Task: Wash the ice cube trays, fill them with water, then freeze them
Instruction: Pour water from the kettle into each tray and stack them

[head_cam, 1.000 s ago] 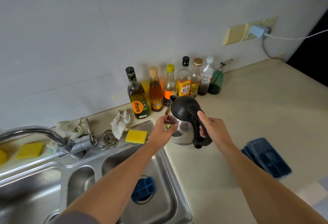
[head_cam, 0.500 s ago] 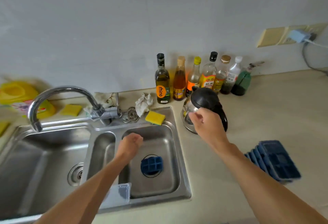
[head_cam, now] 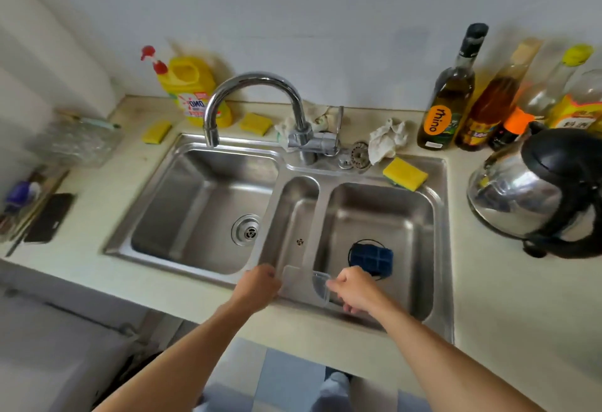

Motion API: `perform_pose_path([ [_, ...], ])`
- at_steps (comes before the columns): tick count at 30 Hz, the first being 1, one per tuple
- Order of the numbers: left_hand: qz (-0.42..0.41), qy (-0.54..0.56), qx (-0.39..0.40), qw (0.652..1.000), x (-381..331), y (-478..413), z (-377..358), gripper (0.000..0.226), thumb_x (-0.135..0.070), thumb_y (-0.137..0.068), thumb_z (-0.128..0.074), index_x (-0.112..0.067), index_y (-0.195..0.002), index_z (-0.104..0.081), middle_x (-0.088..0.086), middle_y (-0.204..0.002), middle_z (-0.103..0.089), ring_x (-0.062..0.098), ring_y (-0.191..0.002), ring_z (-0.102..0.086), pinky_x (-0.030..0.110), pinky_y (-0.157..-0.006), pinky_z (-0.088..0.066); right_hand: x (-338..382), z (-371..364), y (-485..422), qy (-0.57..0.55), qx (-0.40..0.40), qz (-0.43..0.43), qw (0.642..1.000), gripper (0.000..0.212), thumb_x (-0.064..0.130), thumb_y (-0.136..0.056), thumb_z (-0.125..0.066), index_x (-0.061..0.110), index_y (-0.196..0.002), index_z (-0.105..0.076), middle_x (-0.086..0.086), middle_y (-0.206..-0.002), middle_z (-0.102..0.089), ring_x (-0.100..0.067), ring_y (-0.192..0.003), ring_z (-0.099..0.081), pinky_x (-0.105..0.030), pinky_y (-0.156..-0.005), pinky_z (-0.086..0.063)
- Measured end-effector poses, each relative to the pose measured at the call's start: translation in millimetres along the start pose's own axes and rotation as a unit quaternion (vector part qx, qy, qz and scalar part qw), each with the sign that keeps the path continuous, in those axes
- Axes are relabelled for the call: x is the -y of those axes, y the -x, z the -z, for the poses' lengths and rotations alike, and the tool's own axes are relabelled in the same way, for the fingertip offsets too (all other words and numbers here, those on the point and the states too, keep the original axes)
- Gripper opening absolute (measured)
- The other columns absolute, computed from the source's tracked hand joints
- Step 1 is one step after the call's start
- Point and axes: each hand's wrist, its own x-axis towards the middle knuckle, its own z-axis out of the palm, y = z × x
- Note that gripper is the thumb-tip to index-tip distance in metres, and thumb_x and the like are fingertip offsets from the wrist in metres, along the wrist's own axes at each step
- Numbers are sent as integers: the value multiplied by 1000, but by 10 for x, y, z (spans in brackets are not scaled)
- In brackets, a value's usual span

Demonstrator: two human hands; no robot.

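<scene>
Gripping the clear cover [head_cam: 306, 284] at its two ends, the left hand [head_cam: 260, 287] and the right hand [head_cam: 355, 291] are both closed on it, fingers curled over its edges. The cover lies at the near side of the sink [head_cam: 443, 248], across the divider between the narrow middle basin and the right basin. Blur makes it impossible to tell whether the cover is lifted clear of the steel or resting on it.

Change of state: one second ago both hands were at the kettle [head_cam: 537, 193]. Half a second ago the left hand had moved over the sink while the right was on the kettle lid. Now both hands have left the kettle, which stands on the bench [head_cam: 521, 314] right of the sink.

The blue ice cube tray [head_cam: 371, 256] lies flat in the right basin over the drain, just beyond the right hand and untouched. The tap [head_cam: 257, 80] points into the left basin; no water can be seen running. A yellow sponge [head_cam: 405, 173] rests on the rear rim of the sink.

Assessment: the work has returned from the kettle to the sink. The cover is probably the next part to be washed or moved. Filling and freezing remain outstanding.
</scene>
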Motion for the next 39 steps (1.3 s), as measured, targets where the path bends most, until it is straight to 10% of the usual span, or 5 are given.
perform_pose_path([
  [9,-76,137,-12,988,-466,-326,-163,9,-12,-93,-65,-19,-91,-59,1,-75,-70,8,-50,-64,31,-52,-57,-218,283,-193,-92,-118,-49,988,19,16,-104,-55,6,-94,-67,-16,-83,-73,-14,-54,-63,-23,-48,-47],
  [23,-74,37,88,993,-1320,-1201,-1148,27,-17,-98,-57,-13,-125,-56,-2,-94,-58,10,-73,-54,25,-65,-46,-858,537,-882,-52,-231,-138,962,6,13,-98,-59,14,-103,-62,0,-94,-63,-10,-72,-56,-20,-53,-36],
  [28,-69,30,102,992,-1279,-1420,-1367,31,-13,-98,-56,-17,-129,-53,-8,-92,-54,8,-77,-53,25,-67,-42,-957,463,-1087,-9,-229,-131,964,25,11,-98,-60,9,-123,-65,-11,-118,-65,-28,-104,-66,-36,-84,-56],
  [34,-44,62,95,993,-1271,-1536,-1436,24,-14,-100,-50,-20,-122,-59,4,-109,-66,22,-98,-65,41,-88,-57,-1083,421,-1152,0,-258,-129,957,15,12,-101,-59,6,-112,-66,-9,-110,-68,-23,-95,-67,-29,-71,-54],
  [39,-16,85,75,993,-1279,-1655,-1462,21,-17,-102,-50,-20,-113,-68,0,-97,-66,12,-77,-60,28,-69,-46,-1144,440,-1253,-50,-254,-160,953,13,14,-104,-53,8,-109,-63,-9,-104,-68,-18,-84,-60,-24,-60,-47],
])
